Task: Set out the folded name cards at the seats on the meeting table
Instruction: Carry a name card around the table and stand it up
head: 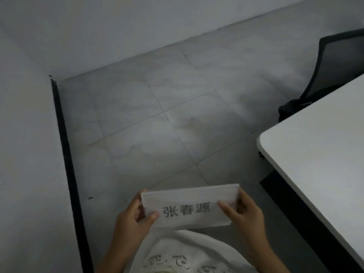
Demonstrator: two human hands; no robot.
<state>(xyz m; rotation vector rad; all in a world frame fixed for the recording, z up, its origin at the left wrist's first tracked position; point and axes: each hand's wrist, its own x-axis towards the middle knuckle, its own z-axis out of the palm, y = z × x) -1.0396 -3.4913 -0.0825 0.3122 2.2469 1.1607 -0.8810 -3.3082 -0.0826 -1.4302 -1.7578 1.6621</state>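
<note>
Name cards (190,206), a thin stack with printed characters showing on the top face, are sitting low in the view at about six o'clock, held out in front of the person's chest and well apart from the table (319,146), which is lying off at three o'clock. The left hand (131,219) is pinching the stack's left end, thumb lying on the top face and fingers curled beneath; the right hand (243,212) is doing the same at the right end, its thumb resting just beside the last printed character. Each grip is closing on the paper rather than hanging loose, and neither is holding anything else. A dark mesh chair (332,69) is standing at about two o'clock beyond the table's far edge, marking what is probably a seat. No card is showing on the visible part of the tabletop, so the setting-out is likely only beginning at this end. To do this step well, the person should be peeling the top card off with one thumb while the other hand is keeping the rest squared, then turning toward three o'clock, opening the fold into a tent and standing it in front of the chair with the name facing outward.
</note>
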